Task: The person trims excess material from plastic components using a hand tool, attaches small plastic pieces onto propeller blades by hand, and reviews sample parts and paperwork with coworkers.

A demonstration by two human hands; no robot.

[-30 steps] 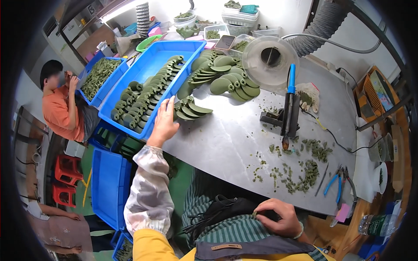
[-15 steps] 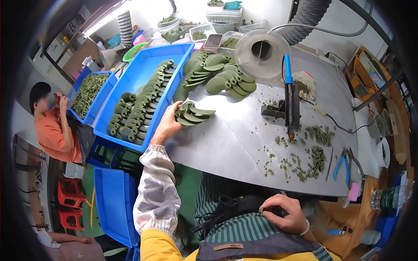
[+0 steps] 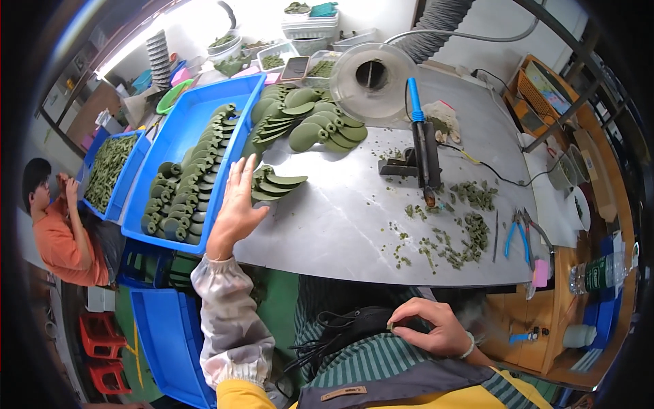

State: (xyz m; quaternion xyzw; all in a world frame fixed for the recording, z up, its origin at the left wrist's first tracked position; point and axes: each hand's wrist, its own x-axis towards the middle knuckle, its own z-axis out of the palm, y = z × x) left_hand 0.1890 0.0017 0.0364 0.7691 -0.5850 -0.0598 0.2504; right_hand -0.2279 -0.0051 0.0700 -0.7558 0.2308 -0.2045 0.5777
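Currently, taking the clock face from the middle of the view, the person's left hand [image 3: 235, 208] is hovering at nine o'clock, just beside the near right rim of a blue tray [image 3: 187, 129]. Its fingers are stretching forward with the thumb spreading away from them, and they are gripping nothing. At the hand's two o'clock, a small cluster of curved green pieces [image 3: 283, 185] is lying on the metal bench [image 3: 327, 235]; whether the hand is touching it, one cannot tell.

At between four and five o'clock, the right hand [image 3: 436, 329] is staying low over the lap, its thumb and forefinger pinching a small green piece [image 3: 390, 326].

Inside the tray, rows of green scale-like pieces [image 3: 197, 170] are overlapping one another. At the left hand's one o'clock, a larger heap of green fans [image 3: 317, 123] is spreading over the bench, near the tray. At two o'clock, a blue-handled heating tool [image 3: 417, 102] is leaning on a dark stand [image 3: 398, 167], its tip pointing toward the person. Just past three o'clock, green scraps [image 3: 475, 235] are lying loose, and beyond them blue-handled pliers [image 3: 521, 235] are resting. At nearly nine o'clock, a co-worker in orange [image 3: 71, 238] is sitting, both hands raised.
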